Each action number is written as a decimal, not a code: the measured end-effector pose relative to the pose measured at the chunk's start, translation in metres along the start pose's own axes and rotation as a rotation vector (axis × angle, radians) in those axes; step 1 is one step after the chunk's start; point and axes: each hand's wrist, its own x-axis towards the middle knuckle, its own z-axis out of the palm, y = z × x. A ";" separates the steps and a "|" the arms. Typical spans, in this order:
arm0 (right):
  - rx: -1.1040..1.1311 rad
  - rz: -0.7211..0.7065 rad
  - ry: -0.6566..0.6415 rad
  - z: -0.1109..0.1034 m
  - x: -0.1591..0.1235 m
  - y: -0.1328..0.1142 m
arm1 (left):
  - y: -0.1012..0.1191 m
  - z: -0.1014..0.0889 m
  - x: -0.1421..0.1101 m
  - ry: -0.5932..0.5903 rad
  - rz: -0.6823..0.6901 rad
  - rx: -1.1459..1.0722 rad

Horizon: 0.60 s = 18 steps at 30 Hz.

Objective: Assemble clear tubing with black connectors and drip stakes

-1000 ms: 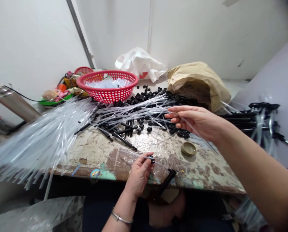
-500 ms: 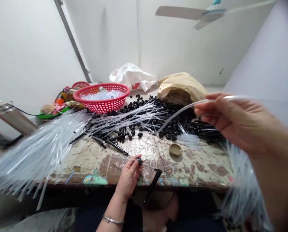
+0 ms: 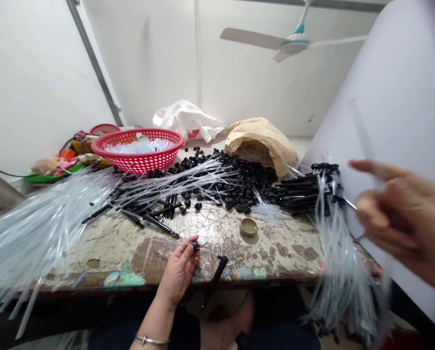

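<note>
My left hand pinches a small black cap low over the front of the table. A thin clear tube runs from the cap to a black elbow-ended stem, which hangs down past the table edge. At the far right, my right hand is raised and smeared by motion. Its index finger points left while the other fingers curl. A faint blurred clear plastic tube rises by that hand. Beneath and left of it lies a bundle of black stems with clear tubes drooping over the edge.
A heap of black caps covers the table's middle, by a paper bag. Loose clear tubes spread over the left side. A red basket holds clear pieces. A small round dish sits near the front.
My right hand has moved right, and the tube it held out to the left is now a blur. The view has turned slightly right. My left hand keeps its pinch on the cap.
</note>
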 end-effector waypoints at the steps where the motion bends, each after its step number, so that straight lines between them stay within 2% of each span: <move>1: 0.012 0.054 -0.086 0.004 -0.004 0.006 | 0.000 0.000 0.000 -0.006 -0.001 0.000; 3: -0.057 0.115 -0.242 0.017 -0.010 0.023 | 0.000 0.000 0.001 -0.006 -0.002 0.000; 4: -0.145 0.113 -0.270 0.025 -0.011 0.035 | 0.000 0.000 0.001 -0.003 -0.003 -0.001; 7: -0.410 0.018 -0.259 0.045 -0.009 0.073 | 0.001 0.001 0.002 0.014 -0.011 0.004; 11: -0.555 -0.168 -0.291 0.059 -0.002 0.111 | 0.001 0.000 0.002 0.020 -0.022 0.014; 14: -0.705 -0.247 -0.261 0.062 0.002 0.123 | 0.001 -0.001 0.003 0.015 -0.028 0.020; 18: -0.857 -0.251 -0.274 0.063 0.004 0.123 | 0.000 -0.002 0.005 0.021 -0.024 0.024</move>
